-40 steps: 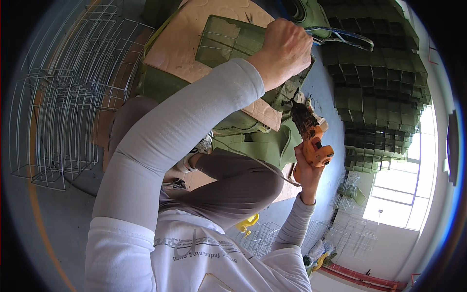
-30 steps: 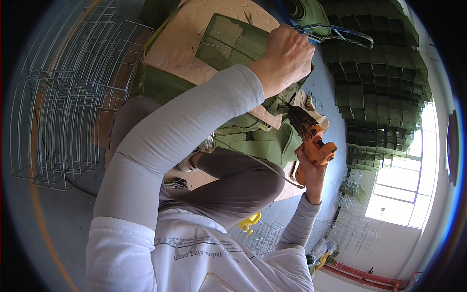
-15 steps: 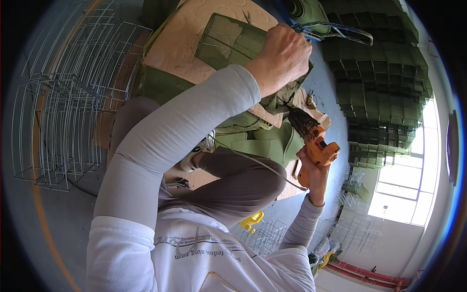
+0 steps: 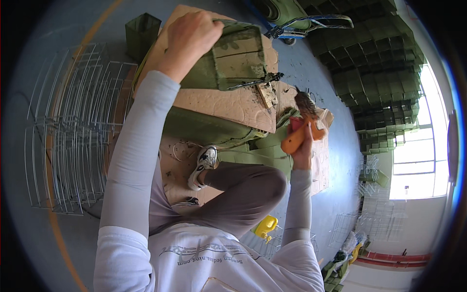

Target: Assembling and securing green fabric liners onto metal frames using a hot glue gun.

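My left hand (image 4: 192,41) is closed on the upper left edge of a green fabric-covered box (image 4: 214,70) with wire edges. The box sits tilted over the cardboard-topped work surface (image 4: 194,100), and a dark ragged clump (image 4: 274,77) sticks out at its lower right corner. My right hand (image 4: 303,148) grips an orange pistol-shaped tool (image 4: 296,138) by its handle. The tool's dark, crusted nozzle (image 4: 305,103) points away from me, to the right of the box and apart from it. A pale cord runs off leftward near the handle.
Wire frames (image 4: 73,131) stand stacked at the left. A green box (image 4: 141,34) stands at the far left of the work surface. Green boxes (image 4: 369,63) are piled at the right. A blue cart (image 4: 287,33) holds rolled green material. A yellow object (image 4: 265,227) lies beside my knee.
My left hand has moved left and drawn back, with the box shifted and turned. The orange tool has swung away from the box and rolled over in my right hand.
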Action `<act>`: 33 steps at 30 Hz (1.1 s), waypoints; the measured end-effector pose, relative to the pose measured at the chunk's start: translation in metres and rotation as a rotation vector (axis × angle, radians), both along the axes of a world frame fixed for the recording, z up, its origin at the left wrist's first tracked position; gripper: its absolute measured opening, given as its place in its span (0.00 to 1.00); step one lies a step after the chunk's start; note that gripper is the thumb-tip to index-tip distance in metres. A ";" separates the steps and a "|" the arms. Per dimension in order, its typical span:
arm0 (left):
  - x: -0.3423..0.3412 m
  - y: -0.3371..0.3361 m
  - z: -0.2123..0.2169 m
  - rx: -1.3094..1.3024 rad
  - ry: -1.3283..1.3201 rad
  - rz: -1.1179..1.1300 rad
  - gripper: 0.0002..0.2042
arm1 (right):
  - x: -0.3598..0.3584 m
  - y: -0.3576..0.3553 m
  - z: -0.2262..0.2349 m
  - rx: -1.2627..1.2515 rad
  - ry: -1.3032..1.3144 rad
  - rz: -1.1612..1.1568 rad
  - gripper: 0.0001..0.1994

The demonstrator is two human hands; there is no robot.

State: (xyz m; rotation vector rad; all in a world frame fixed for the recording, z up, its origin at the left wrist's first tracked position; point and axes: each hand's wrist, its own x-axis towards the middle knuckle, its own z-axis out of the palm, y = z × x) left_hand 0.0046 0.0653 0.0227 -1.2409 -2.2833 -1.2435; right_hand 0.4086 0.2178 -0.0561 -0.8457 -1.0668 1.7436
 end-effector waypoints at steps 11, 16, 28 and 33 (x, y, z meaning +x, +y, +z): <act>-0.022 -0.006 -0.003 -0.145 -0.182 0.047 0.20 | -0.050 0.081 -0.073 -0.184 0.228 -0.086 0.17; -0.015 -0.007 -0.004 -0.130 -0.177 0.043 0.20 | -0.067 0.097 -0.093 -0.217 0.184 -0.036 0.17; -0.034 -0.026 -0.004 -0.125 -0.172 0.088 0.20 | -0.109 0.070 -0.118 -0.299 -0.320 0.192 0.21; -0.021 0.009 0.005 -0.116 -0.183 -0.006 0.18 | -0.040 0.132 -0.142 1.368 -1.854 0.272 0.24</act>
